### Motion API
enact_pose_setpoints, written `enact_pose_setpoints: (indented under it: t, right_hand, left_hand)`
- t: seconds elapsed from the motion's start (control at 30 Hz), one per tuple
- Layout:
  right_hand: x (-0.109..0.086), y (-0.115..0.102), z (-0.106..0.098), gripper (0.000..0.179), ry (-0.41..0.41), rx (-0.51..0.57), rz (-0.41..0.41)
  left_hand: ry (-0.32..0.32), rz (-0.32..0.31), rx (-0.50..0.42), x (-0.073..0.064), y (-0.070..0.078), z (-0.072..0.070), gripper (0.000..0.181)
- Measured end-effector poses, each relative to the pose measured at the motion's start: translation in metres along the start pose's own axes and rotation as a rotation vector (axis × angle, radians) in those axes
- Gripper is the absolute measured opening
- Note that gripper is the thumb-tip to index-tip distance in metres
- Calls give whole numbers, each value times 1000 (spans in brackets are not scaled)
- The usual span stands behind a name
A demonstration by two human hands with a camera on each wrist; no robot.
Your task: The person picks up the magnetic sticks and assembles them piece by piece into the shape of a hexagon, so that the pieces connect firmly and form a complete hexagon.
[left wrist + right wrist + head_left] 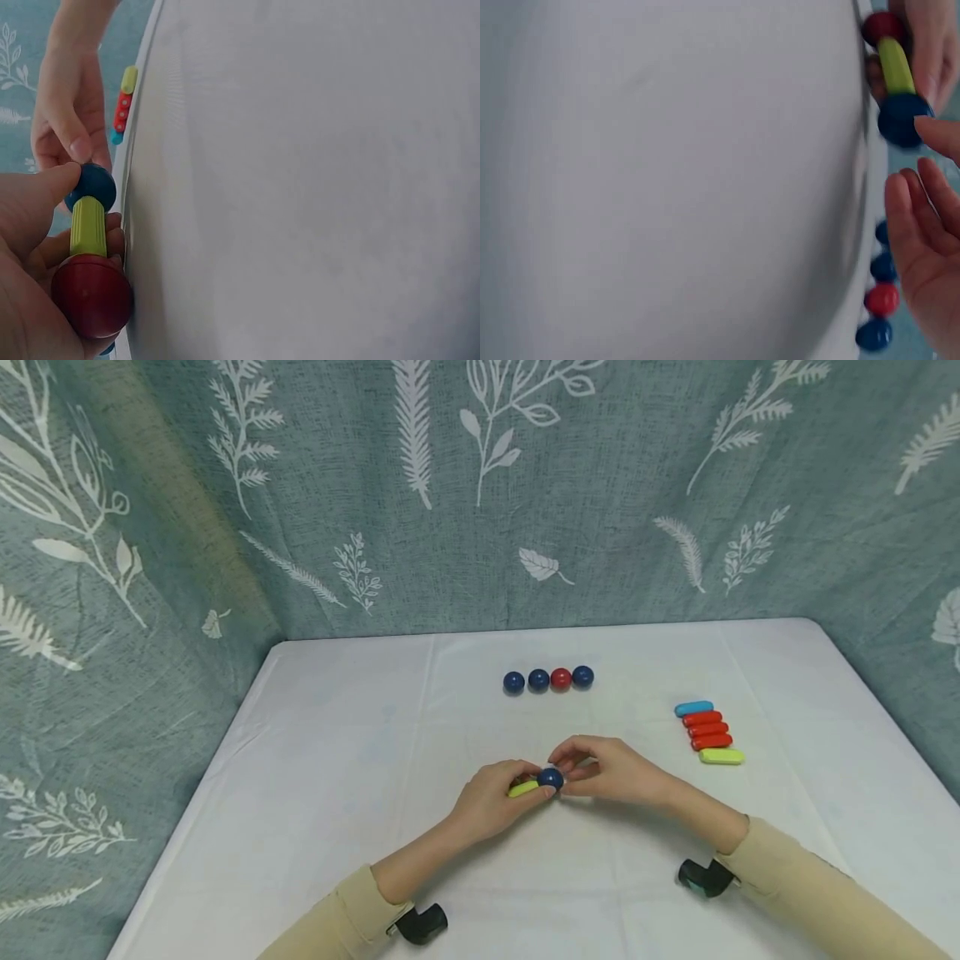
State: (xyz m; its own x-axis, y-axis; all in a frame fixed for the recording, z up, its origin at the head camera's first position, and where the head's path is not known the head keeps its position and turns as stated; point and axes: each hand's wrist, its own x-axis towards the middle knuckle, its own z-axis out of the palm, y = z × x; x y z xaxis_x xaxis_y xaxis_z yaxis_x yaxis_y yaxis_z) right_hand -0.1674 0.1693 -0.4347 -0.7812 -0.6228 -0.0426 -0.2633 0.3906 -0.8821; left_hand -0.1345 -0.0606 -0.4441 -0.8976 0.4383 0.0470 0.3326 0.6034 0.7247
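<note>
My left hand holds a yellow-green ribbed rod joined to a ball at each end, above the middle of the white table. A dark blue ball caps the end towards my right hand. At the other end is a red ball, hidden by the left hand in the head view. My right hand is beside the blue ball. In the right wrist view its thumb is at that ball, while the other fingers extend apart from it, loosely bent.
Farther back on the white table stands a row of balls, three blue and one red. To the right lie a blue rod, three red rods and a yellow-green rod, side by side. A patterned curtain hangs behind.
</note>
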Motion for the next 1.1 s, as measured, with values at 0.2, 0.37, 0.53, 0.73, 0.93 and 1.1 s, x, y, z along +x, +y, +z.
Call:
enact_pose_setpoints:
  t: [0.2,0.37,0.53,0.73,0.93,1.1]
  right_hand:
    - [-14,6,-43,25,186,-233,40]
    - [-32,20,-82,25,369,-454,148]
    - [-45,34,-103,31,404,-539,274]
    - [-44,47,-109,33,381,-527,295]
    - [-38,48,-101,28,361,-500,222]
    - [-31,42,-89,26,346,-503,124]
  left_hand:
    - [-2,-11,8,-2,1,-1,36]
    - [-4,-14,3,-5,1,-2,36]
    - [-3,-6,4,-6,0,-3,36]
    - [-4,3,2,-6,-1,-4,36]
    - [-4,18,11,-6,-1,-5,34]
    - [-3,20,17,-6,-1,-6,34]
